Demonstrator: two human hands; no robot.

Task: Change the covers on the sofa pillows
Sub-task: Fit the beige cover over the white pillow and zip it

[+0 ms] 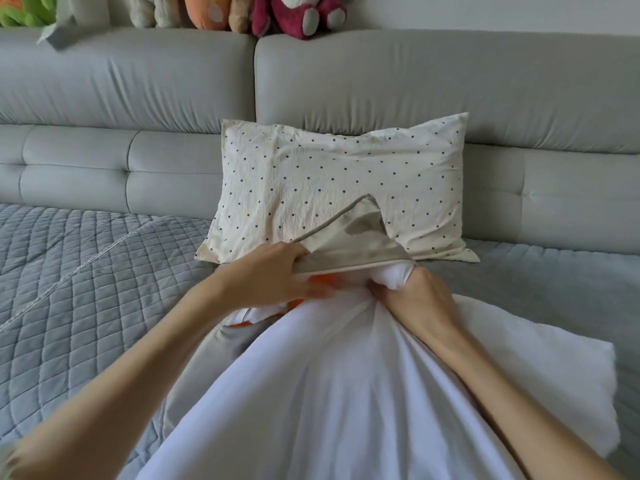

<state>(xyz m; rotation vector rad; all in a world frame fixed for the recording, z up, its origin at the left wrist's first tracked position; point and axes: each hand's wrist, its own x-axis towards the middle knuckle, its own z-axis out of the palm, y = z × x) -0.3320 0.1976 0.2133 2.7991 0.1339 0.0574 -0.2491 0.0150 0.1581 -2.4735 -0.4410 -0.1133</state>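
**Both hands at the mouth of a beige cover, white pillow bunched between them**

A white pillow point(346, 393) lies lengthwise on the grey quilted sofa seat point(76, 271), just in front of a polka-dot pillow point(329, 181) that leans against the sofa backrest point(415, 81). The left hand point(273, 271) grips the edge of a beige pillow cover point(353, 244), its fingers curled around the cloth, so that one corner of the cover stands up against the polka-dot pillow. The right hand point(412, 292), close beside the left, is clenched on the far end of the white pillow, squeezing it into a knot at the cover's opening. Orange fabric point(294, 299) shows under the left hand. Above the polka-dot pillow, plush toys point(298, 15) sit along the top of the backrest.
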